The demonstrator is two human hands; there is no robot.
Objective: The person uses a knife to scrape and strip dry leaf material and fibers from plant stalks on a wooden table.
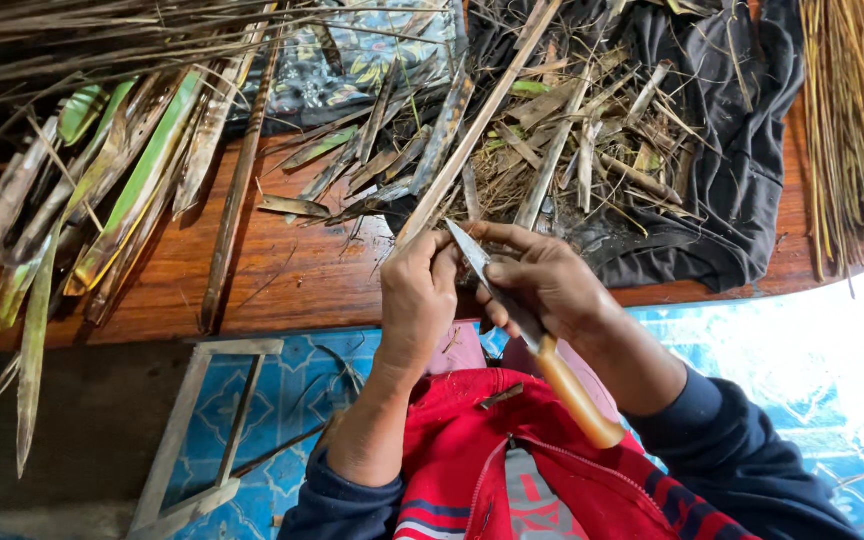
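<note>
The left hand (417, 300) is closed around the near end of a long dry leaf strip (477, 125), which runs away toward one o'clock over the scrap pile (552, 150); the right hand (542, 280) grips a knife (522, 320), its blade tip touching the strip just beside the left thumb, its pale handle (577, 400) sticking out toward five o'clock; both hands hang over the near edge of the wooden table (292, 275). At ten o'clock lie green and brown leaves (122, 180); at two o'clock a dark cloth (742, 170) lies under the scraps; at three o'clock sits a bundle of thin sticks (852, 120); at seven o'clock a wooden frame (202, 440) rests on the blue floor.
</note>
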